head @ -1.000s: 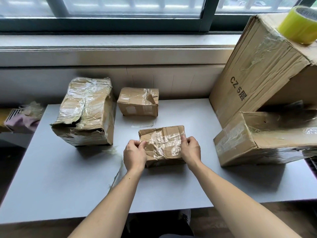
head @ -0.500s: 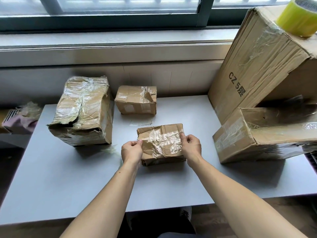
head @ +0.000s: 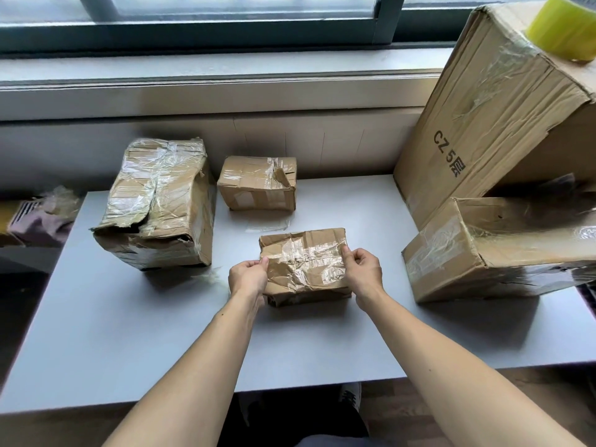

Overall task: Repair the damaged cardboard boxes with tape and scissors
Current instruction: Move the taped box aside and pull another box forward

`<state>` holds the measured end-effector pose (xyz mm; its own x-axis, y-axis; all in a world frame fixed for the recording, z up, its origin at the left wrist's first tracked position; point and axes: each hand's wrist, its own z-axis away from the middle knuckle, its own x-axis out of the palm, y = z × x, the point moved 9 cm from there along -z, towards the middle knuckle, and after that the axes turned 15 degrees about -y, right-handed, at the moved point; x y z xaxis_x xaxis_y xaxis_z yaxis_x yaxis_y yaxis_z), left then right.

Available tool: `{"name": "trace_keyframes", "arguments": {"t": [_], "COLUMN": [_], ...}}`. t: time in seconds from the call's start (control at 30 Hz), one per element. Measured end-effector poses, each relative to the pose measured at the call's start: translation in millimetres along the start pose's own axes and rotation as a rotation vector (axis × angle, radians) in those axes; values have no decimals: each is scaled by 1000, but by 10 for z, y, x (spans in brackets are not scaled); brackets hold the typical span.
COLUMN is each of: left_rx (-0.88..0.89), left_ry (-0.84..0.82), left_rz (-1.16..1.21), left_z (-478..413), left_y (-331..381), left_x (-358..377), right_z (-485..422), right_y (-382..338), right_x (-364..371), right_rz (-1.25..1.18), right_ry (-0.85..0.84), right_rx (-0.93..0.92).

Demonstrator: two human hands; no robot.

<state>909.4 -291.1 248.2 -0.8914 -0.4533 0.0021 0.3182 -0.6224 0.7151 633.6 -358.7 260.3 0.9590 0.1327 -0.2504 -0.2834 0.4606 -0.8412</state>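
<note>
A small crumpled cardboard box (head: 304, 264), patched with clear tape, lies on the white table (head: 129, 333) in the middle. My left hand (head: 246, 279) grips its left end with thumb on top. My right hand (head: 362, 272) grips its right end, thumb and fingertips at the upper right corner. A yellow-green tape roll (head: 564, 25) sits on top of the tall box (head: 490, 117) at the far right. No scissors are in view.
A battered large box (head: 158, 208) stands at the left. Behind the held box sits another small taped box (head: 258, 183), with a loose strip of clear tape (head: 267, 225) on the table. A medium box (head: 496, 250) lies at the right. The window sill runs behind.
Both hands stay on the small box. The view has shifted slightly; the box and hands sit a little farther from me than a second ago.
</note>
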Motion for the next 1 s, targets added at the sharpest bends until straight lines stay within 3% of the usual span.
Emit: {"name": "trace_keyframes", "arguments": {"t": [0.5, 0.67, 1.0], "left_rx": [-147, -126, -93], "left_ry": [-224, -265, -311], "left_rz": [31, 56, -2], "left_z": [66, 33, 38], "left_y": [448, 492, 223], "left_x": [26, 48, 60], "right_z": [13, 58, 169], "right_y": [-238, -302, -299], "right_x": [-63, -70, -18], "right_rz": [-67, -127, 203], "right_ry": [5, 10, -65], "right_rx": [209, 192, 220]}}
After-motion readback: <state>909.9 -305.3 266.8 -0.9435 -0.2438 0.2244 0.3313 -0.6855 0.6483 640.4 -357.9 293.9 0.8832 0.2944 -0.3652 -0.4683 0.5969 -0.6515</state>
